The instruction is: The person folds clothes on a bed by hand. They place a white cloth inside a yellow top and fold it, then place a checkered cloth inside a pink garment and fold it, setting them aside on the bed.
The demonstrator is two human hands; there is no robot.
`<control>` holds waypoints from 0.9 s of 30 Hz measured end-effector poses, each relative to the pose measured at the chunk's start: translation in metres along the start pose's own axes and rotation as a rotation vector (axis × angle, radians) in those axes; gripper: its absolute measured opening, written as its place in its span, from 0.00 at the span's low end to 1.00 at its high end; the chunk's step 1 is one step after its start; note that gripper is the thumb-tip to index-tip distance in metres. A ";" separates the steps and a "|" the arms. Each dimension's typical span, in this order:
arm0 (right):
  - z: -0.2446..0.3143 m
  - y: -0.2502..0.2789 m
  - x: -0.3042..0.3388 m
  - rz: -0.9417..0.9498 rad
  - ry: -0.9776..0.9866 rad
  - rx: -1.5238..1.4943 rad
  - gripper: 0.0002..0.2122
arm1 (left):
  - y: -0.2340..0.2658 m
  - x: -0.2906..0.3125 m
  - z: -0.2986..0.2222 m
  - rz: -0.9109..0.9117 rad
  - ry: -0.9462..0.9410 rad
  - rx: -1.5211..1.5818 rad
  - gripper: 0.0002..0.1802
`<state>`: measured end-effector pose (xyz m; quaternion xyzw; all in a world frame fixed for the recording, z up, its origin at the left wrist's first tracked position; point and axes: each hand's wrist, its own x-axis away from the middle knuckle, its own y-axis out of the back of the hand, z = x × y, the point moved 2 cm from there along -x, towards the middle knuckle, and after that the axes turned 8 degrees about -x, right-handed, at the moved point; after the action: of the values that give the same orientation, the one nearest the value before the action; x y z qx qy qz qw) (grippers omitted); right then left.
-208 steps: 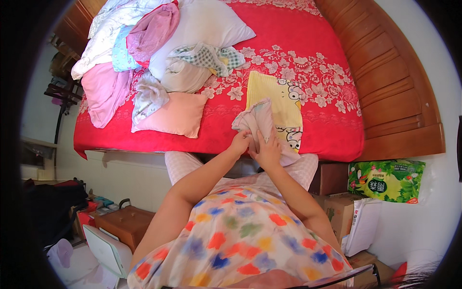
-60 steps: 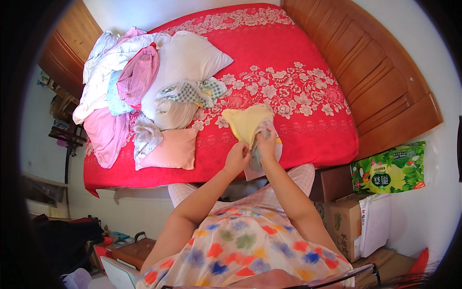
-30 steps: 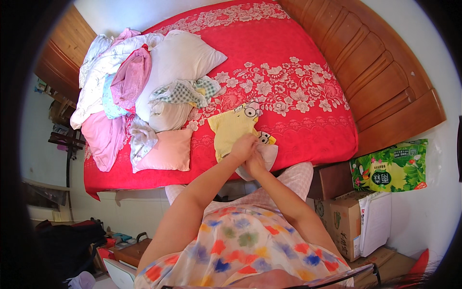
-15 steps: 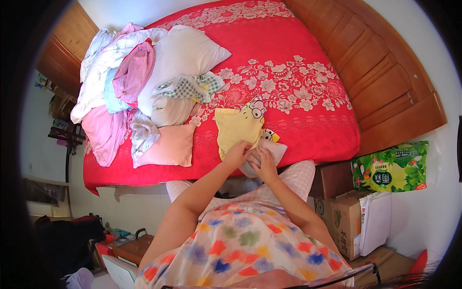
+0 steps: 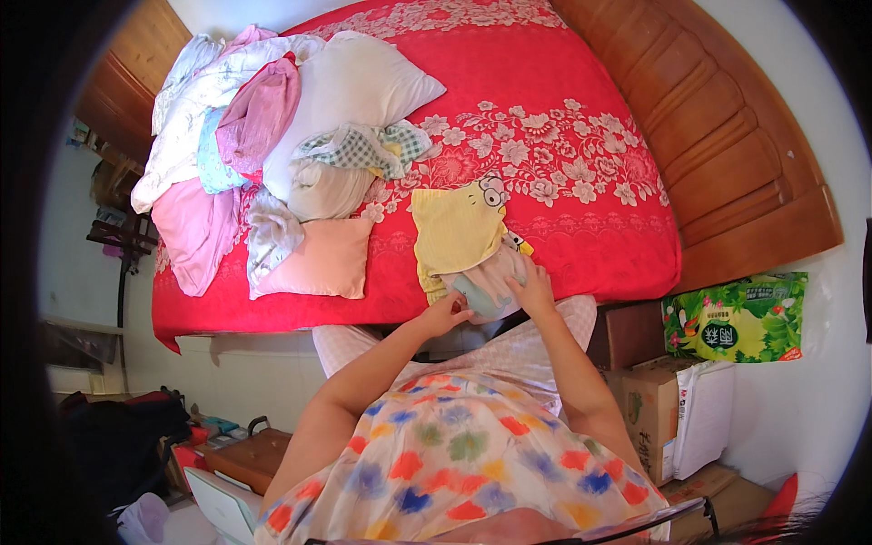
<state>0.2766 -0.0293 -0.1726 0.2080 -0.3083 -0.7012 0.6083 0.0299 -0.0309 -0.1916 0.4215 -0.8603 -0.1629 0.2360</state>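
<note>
A yellow cloth piece [image 5: 457,229] with a cartoon face in round glasses lies near the bed's front edge. Over its lower part sits a pale pinkish-grey cloth piece [image 5: 490,277] with a blue-green patch. My left hand [image 5: 445,314] is closed at the pale cloth's lower left corner, fingers curled at the edge. On its right edge, my right hand [image 5: 533,290] grips the fabric, with thumb and fingers on it. A bit of yellow and black print shows beside the right hand. What lies under the pale cloth is hidden.
A peach pillow [image 5: 318,262] lies to the left, with a white pillow [image 5: 363,86], a green checked cloth [image 5: 350,150] and a pile of bedding beyond. The red bedspread [image 5: 509,54] meets a wooden headboard [image 5: 699,136]. A green package [image 5: 736,318] and cardboard boxes [image 5: 649,409] stand at right.
My hands have moved apart, the left down and left, the right to the right. The pale cloth is now spread wider, showing its blue-green patch.
</note>
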 end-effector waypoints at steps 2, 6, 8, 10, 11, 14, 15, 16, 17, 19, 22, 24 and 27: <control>0.016 0.000 0.007 0.032 0.034 -0.045 0.36 | -0.007 -0.007 -0.002 -0.048 -0.014 0.115 0.13; 0.065 0.003 0.036 0.045 0.189 0.008 0.39 | -0.002 -0.025 -0.014 -0.088 0.059 0.424 0.11; 0.074 0.001 0.043 0.078 0.158 0.049 0.41 | 0.009 -0.032 -0.025 -0.091 0.025 0.452 0.11; 0.076 -0.002 0.045 0.122 0.065 0.045 0.43 | 0.011 -0.029 -0.039 -0.099 -0.014 0.277 0.15; 0.077 -0.006 0.045 0.111 0.059 0.098 0.41 | 0.008 -0.028 -0.042 -0.124 -0.058 0.158 0.17; 0.068 -0.020 0.038 0.087 0.051 0.219 0.37 | 0.001 -0.024 -0.052 -0.138 -0.127 -0.044 0.20; 0.064 -0.024 0.033 0.085 0.055 0.235 0.35 | 0.002 -0.023 -0.054 -0.132 -0.140 -0.085 0.20; 0.059 -0.027 0.028 0.083 0.058 0.250 0.34 | 0.002 -0.023 -0.054 -0.124 -0.145 -0.037 0.20; 0.057 -0.029 0.024 0.077 0.057 0.241 0.33 | 0.002 -0.025 -0.051 -0.116 -0.151 0.011 0.20; 0.053 -0.033 0.016 0.065 0.055 0.222 0.31 | 0.004 -0.027 -0.045 -0.063 -0.148 0.153 0.19; 0.065 -0.023 0.010 0.133 -0.026 0.195 0.29 | 0.019 -0.025 -0.027 -0.078 -0.096 0.291 0.20; 0.061 -0.015 0.003 0.131 -0.065 0.131 0.28 | 0.034 -0.020 -0.011 -0.284 -0.030 0.170 0.24; 0.038 -0.006 -0.009 0.054 -0.013 -0.081 0.25 | 0.052 -0.007 0.015 -0.619 0.203 -0.300 0.37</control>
<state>0.2486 -0.0131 -0.1503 0.1702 -0.2889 -0.6977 0.6331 -0.0079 0.0069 -0.1816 0.6367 -0.6305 -0.3085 0.3190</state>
